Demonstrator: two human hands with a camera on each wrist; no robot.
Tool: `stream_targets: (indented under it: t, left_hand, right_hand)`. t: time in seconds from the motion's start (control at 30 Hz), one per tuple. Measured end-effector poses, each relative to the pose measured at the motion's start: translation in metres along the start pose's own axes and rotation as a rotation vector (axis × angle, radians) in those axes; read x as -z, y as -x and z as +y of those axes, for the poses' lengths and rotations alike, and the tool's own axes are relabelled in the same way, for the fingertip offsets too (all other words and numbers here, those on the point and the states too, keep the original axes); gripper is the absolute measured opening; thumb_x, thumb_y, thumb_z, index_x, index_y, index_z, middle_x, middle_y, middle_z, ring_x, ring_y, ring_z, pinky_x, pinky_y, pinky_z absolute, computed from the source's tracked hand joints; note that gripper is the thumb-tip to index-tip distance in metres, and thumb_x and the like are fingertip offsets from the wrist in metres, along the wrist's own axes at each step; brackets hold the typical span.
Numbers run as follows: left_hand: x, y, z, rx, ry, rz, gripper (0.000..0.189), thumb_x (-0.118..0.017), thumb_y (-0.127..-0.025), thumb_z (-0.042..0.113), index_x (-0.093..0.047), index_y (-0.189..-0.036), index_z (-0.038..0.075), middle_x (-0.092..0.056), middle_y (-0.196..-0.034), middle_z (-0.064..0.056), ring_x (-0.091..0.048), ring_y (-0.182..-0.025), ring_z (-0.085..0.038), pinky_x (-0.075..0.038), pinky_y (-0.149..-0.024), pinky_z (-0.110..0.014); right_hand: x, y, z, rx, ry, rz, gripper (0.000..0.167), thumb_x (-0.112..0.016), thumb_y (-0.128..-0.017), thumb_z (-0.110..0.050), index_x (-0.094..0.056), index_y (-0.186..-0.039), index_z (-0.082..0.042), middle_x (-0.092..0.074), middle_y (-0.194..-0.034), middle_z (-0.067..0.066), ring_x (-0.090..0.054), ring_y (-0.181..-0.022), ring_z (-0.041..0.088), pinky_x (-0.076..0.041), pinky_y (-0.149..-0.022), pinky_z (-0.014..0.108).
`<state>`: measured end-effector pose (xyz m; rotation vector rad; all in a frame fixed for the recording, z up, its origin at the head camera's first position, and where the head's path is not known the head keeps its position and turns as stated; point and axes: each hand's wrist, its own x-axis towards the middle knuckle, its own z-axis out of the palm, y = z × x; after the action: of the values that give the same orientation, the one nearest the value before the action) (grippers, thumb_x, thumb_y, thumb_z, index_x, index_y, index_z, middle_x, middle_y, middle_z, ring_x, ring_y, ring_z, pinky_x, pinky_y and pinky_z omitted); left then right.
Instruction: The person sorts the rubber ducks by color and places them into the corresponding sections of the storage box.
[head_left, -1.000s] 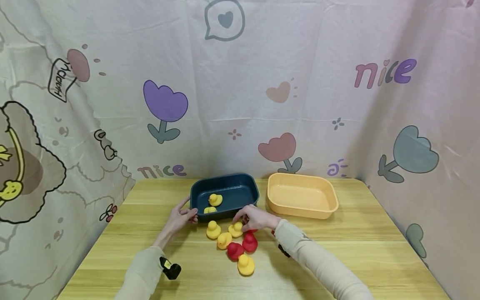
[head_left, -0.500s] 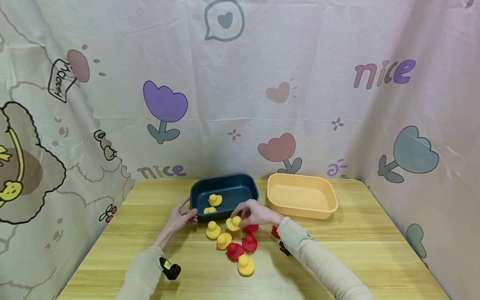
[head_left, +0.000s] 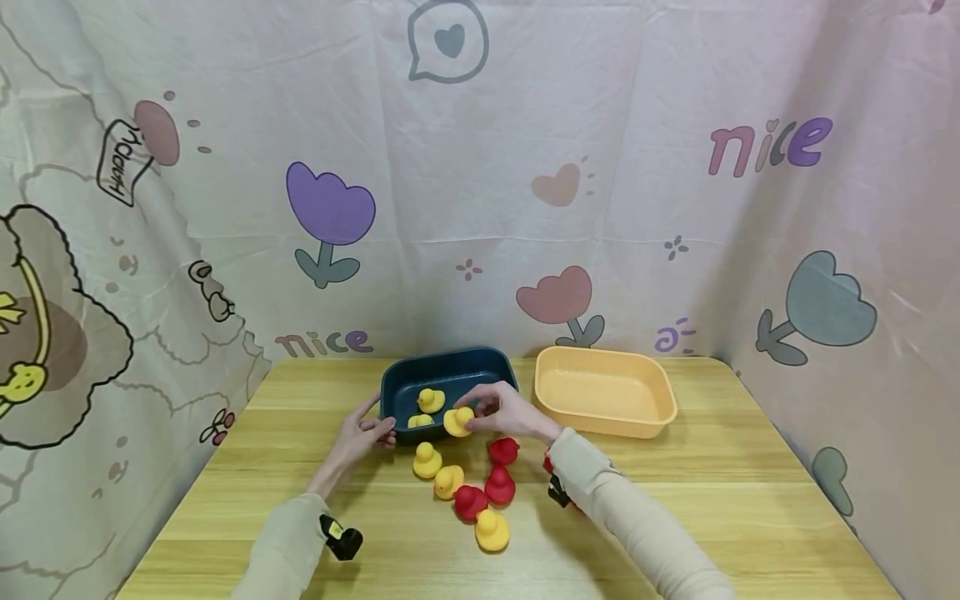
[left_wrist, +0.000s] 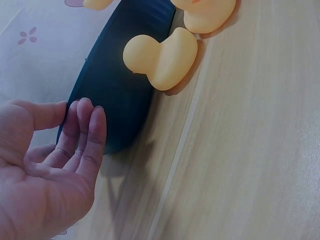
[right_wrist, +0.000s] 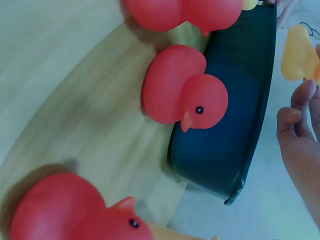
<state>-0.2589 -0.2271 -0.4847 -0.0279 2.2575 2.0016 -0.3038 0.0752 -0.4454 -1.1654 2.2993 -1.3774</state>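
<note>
Wood-grain desk (head_left: 405, 567) underneath. Closest to me, in front of the dark blue tray (head_left: 450, 371): a loose yellow duck (head_left: 492, 532), a red duck (head_left: 470, 503) just past it, then two more red ducks (head_left: 499, 487) and two more yellow ducks (head_left: 448, 482) toward the tray. More red beside my right sleeve (head_left: 626, 504), mostly hidden. My left hand (head_left: 358, 437) grips the tray's near left corner, thumb at the rim, fingers against the outer wall. My right hand (head_left: 510, 411) pinches another yellow duck (head_left: 457, 422) at the tray's near rim; cannot tell whether they touch. Inside the tray, leftward, two yellow ducks (head_left: 431, 401), one partly hidden. Orange tray (head_left: 605, 422) just right of the blue; printed cloth (head_left: 450, 208) behind.
</note>
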Motion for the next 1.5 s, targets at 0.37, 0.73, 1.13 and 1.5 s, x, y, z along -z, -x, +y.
stream_targets:
  t: [0.37, 0.73, 1.13, 1.5]
  left_hand:
    - [0.001, 0.001, 0.000, 0.001, -0.011, 0.006, 0.072, -0.055, -0.103, 0.006, -0.013, -0.161, 0.001, -0.070, -0.082, -0.001, -0.067, -0.071, -0.008, -0.063, -0.078, -0.031]
    - [0.000, 0.003, 0.000, 0.005, 0.022, 0.001, 0.071, -0.054, -0.102, 0.003, -0.013, -0.161, 0.002, -0.069, -0.082, -0.001, -0.067, -0.071, -0.008, -0.062, -0.076, -0.030]
    - [0.000, 0.002, 0.000, -0.004, 0.024, -0.008, 0.071, -0.054, -0.103, 0.005, -0.012, -0.161, 0.002, -0.069, -0.084, -0.002, -0.066, -0.072, -0.006, -0.062, -0.077, -0.030]
    - [-0.001, 0.002, 0.001, 0.011, 0.038, -0.006, 0.073, -0.054, -0.102, 0.003, -0.011, -0.161, 0.003, -0.069, -0.079, 0.002, -0.068, -0.070, -0.008, -0.062, -0.075, -0.029]
  right_hand:
    - [0.000, -0.023, 0.005, -0.071, -0.010, 0.136, 0.033, -0.074, -0.091, -0.008, -0.068, -0.121, 0.003, -0.073, -0.090, 0.024, -0.064, -0.069, 0.030, -0.051, -0.062, 0.016]
    - [0.001, -0.044, 0.018, -0.161, 0.027, 0.246, 0.032, -0.074, -0.090, -0.007, -0.070, -0.119, 0.003, -0.071, -0.117, 0.019, -0.068, -0.075, 0.020, -0.055, -0.067, 0.016]
    - [0.006, -0.041, 0.018, -0.120, 0.055, 0.273, 0.030, -0.073, -0.090, -0.005, -0.070, -0.118, 0.003, -0.069, -0.120, 0.023, -0.057, -0.070, 0.009, -0.050, -0.065, 0.015]
    - [0.006, -0.021, 0.010, -0.110, 0.085, 0.133, 0.027, -0.073, -0.091, -0.007, -0.071, -0.118, -0.002, -0.071, -0.084, 0.023, -0.062, -0.066, 0.034, -0.046, -0.055, 0.016]
